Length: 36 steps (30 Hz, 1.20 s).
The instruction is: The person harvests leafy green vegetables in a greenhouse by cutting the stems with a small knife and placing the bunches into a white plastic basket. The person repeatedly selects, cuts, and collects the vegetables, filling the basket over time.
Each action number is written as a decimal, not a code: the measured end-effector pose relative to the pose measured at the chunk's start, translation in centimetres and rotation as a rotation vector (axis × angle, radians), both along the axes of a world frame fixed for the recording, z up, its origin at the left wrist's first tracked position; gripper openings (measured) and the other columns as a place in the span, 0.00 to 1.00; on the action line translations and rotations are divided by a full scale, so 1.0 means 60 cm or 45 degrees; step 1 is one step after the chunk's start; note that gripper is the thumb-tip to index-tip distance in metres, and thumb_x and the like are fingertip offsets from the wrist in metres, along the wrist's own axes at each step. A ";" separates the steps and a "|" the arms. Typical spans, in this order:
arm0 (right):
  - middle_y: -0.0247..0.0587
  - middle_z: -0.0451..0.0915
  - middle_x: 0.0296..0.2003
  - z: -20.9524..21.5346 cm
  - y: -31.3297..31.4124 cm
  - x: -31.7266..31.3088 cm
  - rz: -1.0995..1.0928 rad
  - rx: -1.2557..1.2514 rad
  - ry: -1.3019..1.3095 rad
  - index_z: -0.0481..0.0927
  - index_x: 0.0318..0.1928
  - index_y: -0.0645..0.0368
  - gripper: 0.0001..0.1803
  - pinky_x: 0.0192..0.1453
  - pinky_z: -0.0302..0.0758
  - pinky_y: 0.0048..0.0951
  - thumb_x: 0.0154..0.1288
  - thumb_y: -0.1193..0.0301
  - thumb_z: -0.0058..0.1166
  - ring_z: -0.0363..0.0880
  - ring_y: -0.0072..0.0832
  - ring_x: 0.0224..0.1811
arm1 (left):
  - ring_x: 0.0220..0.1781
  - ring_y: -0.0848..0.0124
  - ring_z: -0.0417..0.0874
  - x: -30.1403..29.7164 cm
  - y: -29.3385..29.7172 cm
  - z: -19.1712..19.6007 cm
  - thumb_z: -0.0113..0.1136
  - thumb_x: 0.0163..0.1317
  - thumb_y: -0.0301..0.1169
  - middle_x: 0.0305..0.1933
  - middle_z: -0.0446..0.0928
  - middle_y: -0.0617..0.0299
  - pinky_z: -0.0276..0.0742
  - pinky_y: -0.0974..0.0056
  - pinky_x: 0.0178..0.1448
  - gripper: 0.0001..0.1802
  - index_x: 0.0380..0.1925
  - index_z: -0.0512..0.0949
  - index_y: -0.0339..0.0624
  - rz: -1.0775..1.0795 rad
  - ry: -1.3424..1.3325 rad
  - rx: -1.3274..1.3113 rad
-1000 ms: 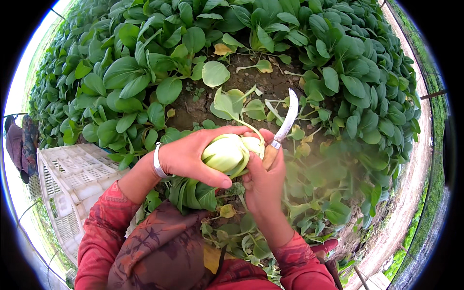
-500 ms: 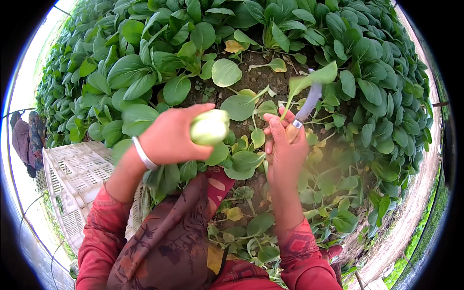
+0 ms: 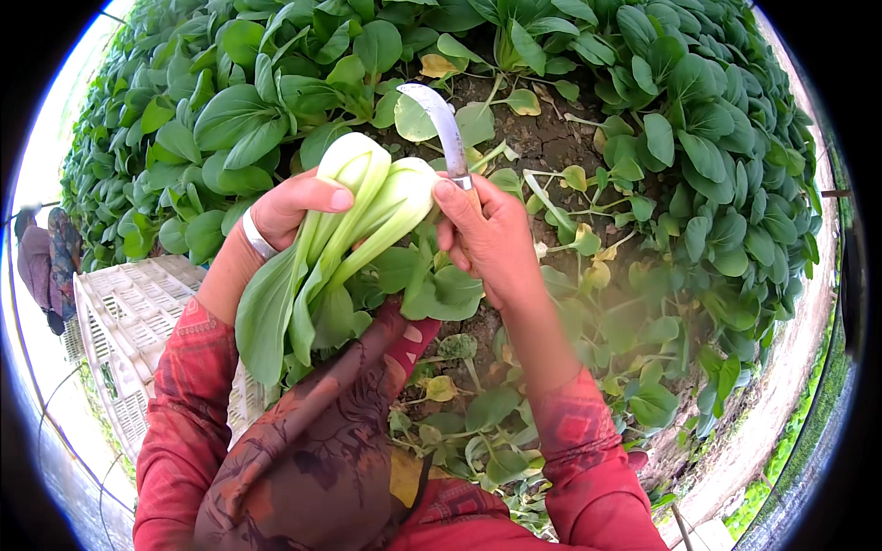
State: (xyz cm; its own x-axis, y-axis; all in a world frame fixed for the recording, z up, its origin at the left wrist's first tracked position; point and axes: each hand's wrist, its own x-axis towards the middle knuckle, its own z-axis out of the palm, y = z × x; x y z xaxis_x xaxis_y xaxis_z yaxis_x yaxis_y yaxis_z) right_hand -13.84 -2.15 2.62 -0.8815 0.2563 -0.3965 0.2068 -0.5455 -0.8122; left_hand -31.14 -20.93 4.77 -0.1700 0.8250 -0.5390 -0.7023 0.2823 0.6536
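My left hand point(image 3: 287, 209) is closed around bok choy point(image 3: 363, 216), with two pale, rounded bases pointing up and away and dark green leaves hanging toward my lap. My right hand point(image 3: 496, 241) grips a small curved knife point(image 3: 447, 129) by its wooden handle, most of which is hidden in the fingers. The blade rises above the hand and hooks to the left. My right thumb and fingers are right beside the nearer bok choy base; whether they touch it I cannot tell.
Rows of standing bok choy point(image 3: 248, 119) fill the far side and both flanks. Cut and yellowing leaves point(image 3: 528, 101) litter the soil point(image 3: 542, 138). A white slatted plastic crate point(image 3: 138, 303) stands at my left. Another person point(image 3: 50, 262) is at the far left edge.
The knife hand has moved left to the bok choy, and the loose leaf it held is gone from it. My left hand has turned, so the bok choy's stalks and leaves now show.
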 end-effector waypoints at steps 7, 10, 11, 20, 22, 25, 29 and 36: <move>0.23 0.72 0.23 -0.015 0.025 0.018 0.176 0.334 -0.099 0.78 0.33 0.58 0.16 0.29 0.64 0.20 0.61 0.61 0.70 0.66 0.12 0.26 | 0.40 0.75 0.80 0.007 0.036 0.046 0.74 0.47 0.41 0.41 0.83 0.62 0.76 0.69 0.48 0.30 0.49 0.79 0.35 -0.492 0.650 -0.213; 0.23 0.71 0.24 -0.041 0.017 0.023 0.024 0.565 -0.194 0.78 0.33 0.59 0.16 0.29 0.64 0.20 0.60 0.62 0.70 0.64 0.12 0.26 | 0.34 0.67 0.83 0.045 0.058 0.060 0.70 0.45 0.39 0.33 0.84 0.56 0.78 0.64 0.46 0.28 0.46 0.81 0.34 -0.429 1.275 -0.513; 0.24 0.72 0.25 -0.040 0.016 0.025 0.027 0.551 -0.249 0.78 0.35 0.60 0.17 0.31 0.66 0.21 0.59 0.61 0.70 0.66 0.12 0.27 | 0.39 0.62 0.85 0.048 0.063 0.064 0.70 0.41 0.36 0.40 0.83 0.52 0.79 0.61 0.47 0.34 0.51 0.77 0.34 -0.551 1.536 -0.630; 0.58 0.78 0.49 -0.105 -0.062 0.027 0.213 1.214 -0.309 0.71 0.62 0.64 0.30 0.50 0.76 0.47 0.67 0.55 0.57 0.81 0.52 0.45 | 0.41 0.51 0.86 -0.079 0.104 0.007 0.71 0.40 0.38 0.76 0.57 0.46 0.82 0.54 0.50 0.26 0.39 0.80 0.33 -1.455 2.422 -0.905; 0.59 0.78 0.48 -0.130 -0.069 0.001 0.211 1.187 -0.230 0.71 0.62 0.63 0.25 0.51 0.75 0.49 0.71 0.60 0.52 0.80 0.55 0.45 | 0.43 0.54 0.87 -0.111 0.124 -0.010 0.69 0.42 0.37 0.80 0.46 0.43 0.82 0.57 0.52 0.26 0.43 0.82 0.35 -1.687 2.357 -1.081; 0.59 0.79 0.47 -0.148 -0.088 -0.073 0.175 1.275 -0.148 0.72 0.61 0.62 0.21 0.50 0.75 0.50 0.72 0.67 0.47 0.80 0.57 0.45 | 0.47 0.58 0.88 -0.129 0.127 -0.019 0.66 0.48 0.37 0.81 0.41 0.43 0.83 0.59 0.51 0.27 0.51 0.82 0.40 -1.794 2.302 -1.247; 0.61 0.80 0.46 -0.161 -0.097 -0.168 0.143 1.393 -0.151 0.73 0.59 0.63 0.19 0.49 0.75 0.51 0.71 0.69 0.48 0.79 0.58 0.46 | 0.48 0.57 0.85 -0.129 0.087 -0.049 0.68 0.45 0.36 0.78 0.45 0.36 0.82 0.59 0.53 0.27 0.47 0.81 0.35 -1.582 2.472 -1.200; 0.57 0.83 0.38 -0.226 -0.099 -0.227 0.059 1.160 -0.295 0.70 0.63 0.66 0.23 0.47 0.76 0.46 0.71 0.70 0.45 0.82 0.52 0.40 | 0.48 0.55 0.84 -0.115 0.026 -0.084 0.70 0.41 0.33 0.71 0.61 0.34 0.82 0.57 0.51 0.27 0.43 0.77 0.31 -1.151 2.573 -1.173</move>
State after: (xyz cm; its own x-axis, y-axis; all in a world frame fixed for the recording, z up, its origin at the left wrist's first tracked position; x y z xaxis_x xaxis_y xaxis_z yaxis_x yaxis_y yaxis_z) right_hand -27.45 -8.09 -10.94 -0.8228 0.5208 -0.2275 0.4224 0.2925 -0.8579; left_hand -38.02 -19.35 -0.27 -0.6148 0.7059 -0.3517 0.7874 0.5238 -0.3249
